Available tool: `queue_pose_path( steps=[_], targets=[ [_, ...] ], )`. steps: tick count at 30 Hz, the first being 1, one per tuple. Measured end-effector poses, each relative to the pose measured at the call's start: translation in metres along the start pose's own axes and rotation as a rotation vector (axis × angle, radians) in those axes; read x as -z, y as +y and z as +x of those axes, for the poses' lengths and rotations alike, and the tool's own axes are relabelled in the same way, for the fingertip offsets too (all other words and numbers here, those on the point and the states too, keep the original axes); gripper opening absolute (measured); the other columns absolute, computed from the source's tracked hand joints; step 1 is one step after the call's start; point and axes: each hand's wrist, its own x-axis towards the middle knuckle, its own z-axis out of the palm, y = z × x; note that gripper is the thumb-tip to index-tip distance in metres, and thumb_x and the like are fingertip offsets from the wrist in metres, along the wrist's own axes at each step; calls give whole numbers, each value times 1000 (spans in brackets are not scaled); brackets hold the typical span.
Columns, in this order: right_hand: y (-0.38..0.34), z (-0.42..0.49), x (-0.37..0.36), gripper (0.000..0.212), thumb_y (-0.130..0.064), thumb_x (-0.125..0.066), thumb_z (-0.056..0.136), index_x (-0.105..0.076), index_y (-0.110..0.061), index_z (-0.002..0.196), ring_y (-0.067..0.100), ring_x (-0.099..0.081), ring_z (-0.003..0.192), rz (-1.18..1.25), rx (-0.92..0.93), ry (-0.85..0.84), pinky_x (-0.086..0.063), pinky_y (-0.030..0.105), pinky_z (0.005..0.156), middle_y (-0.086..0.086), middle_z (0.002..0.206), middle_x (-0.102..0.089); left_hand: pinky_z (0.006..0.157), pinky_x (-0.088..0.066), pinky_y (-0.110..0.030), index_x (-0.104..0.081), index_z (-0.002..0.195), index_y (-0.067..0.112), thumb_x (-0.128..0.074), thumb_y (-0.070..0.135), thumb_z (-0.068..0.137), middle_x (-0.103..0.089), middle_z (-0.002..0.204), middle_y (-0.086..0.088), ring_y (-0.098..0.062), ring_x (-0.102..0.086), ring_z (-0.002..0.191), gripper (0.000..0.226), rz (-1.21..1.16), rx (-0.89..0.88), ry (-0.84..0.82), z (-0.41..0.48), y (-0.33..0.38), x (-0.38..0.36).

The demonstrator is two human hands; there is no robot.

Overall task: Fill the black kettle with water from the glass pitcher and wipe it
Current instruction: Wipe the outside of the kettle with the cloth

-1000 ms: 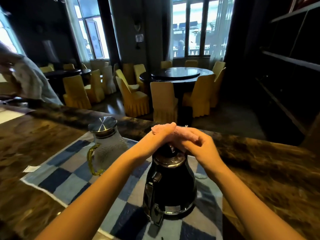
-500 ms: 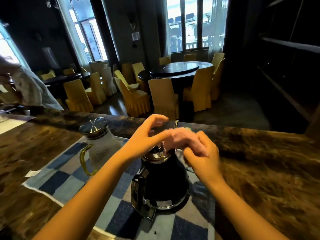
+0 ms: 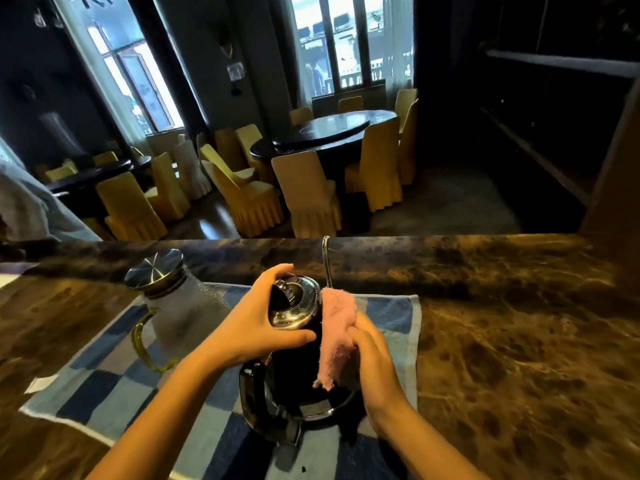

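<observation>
The black kettle [image 3: 294, 372] stood upright near the middle of a blue checked towel [image 3: 114, 375] spread on the brown marbled bench [image 3: 519, 341], its handle [image 3: 252, 396] turned toward the near side. The left hand [image 3: 252, 323] gripped the kettle's top, its fingers [image 3: 273, 273] curled round the far side of the shiny lid [image 3: 294, 303] and the thumb lying across the near side. The right hand [image 3: 372, 355] held a pink cloth [image 3: 336, 327] against the kettle's right flank, its fingers bent over the cloth, which hung down the black wall. The glass pitcher [image 3: 180, 306] stood on the towel just left of the kettle, capped with a steel stopper [image 3: 154, 268], its handle facing left and near.
</observation>
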Motion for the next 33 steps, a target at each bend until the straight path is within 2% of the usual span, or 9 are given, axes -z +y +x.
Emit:
queue_pose_path(
  steps=[3,6,12,16,22,24,27,29,33],
  targets=[
    [-3,16,2,34,-3,-40,90,-71,-17,92,7,-65,80,73,-29,-19,-52,20,69,-2,86,-72,105,-40,-21,-32,138,34,-82,51,52,-45,134,15,0,-47,123,101,4,-9,10,0,-1,0],
    [13,19,2,29,3,-44,93,-71,-8,91,22,-68,88,13,-61,67,-56,34,79,13,92,-73,101,-41,-18,-34,136,32,-81,51,50,-46,132,14,-1,-48,121,100,-8,-6,11,0,0,0],
    [36,-8,6,56,26,-44,74,-46,-26,52,-1,-50,66,-265,96,107,-39,13,60,-6,73,-55,95,-44,-10,-37,133,30,-78,54,52,-48,127,16,8,-50,114,93,19,-41,26,0,1,-1],
    [38,1,0,35,16,-52,84,-56,-17,74,9,-59,76,-151,157,184,-50,21,72,1,77,-61,97,-44,-17,-37,134,31,-74,60,54,-47,130,13,1,-50,118,93,49,-45,48,1,-1,-2],
    [45,17,-13,12,-13,-45,81,-50,-23,85,13,-47,98,-277,215,181,-39,20,82,-5,96,-48,96,-41,-14,-37,134,33,-73,64,54,-46,132,12,1,-47,119,93,56,-35,74,2,-2,-4],
    [53,6,-15,24,-31,-51,84,-45,-34,106,14,-46,113,-223,174,130,-43,28,91,-7,114,-46,91,-40,-6,-38,133,33,-73,63,54,-47,130,14,5,-47,117,91,52,-39,79,1,-2,-5],
    [57,-15,-20,77,-49,-64,75,-24,-34,139,10,-36,134,-220,219,-17,-40,30,102,-9,144,-30,89,-39,-4,-39,132,33,-73,62,55,-47,129,14,6,-47,116,89,59,-48,86,2,-4,-5],
    [52,-17,-18,82,-44,-65,73,-22,-30,141,11,-33,137,-233,258,-115,-39,30,105,-8,149,-26,89,-39,-5,-39,131,35,-73,61,56,-47,129,14,6,-47,116,86,69,-54,84,3,-5,-6],
    [32,17,-11,31,-37,-44,87,-48,-20,113,25,-57,109,-73,167,11,-52,43,89,13,117,-55,88,-38,-2,-39,129,37,-71,61,56,-47,129,14,8,-47,115,84,45,-62,86,2,-4,-5]
  ],
)
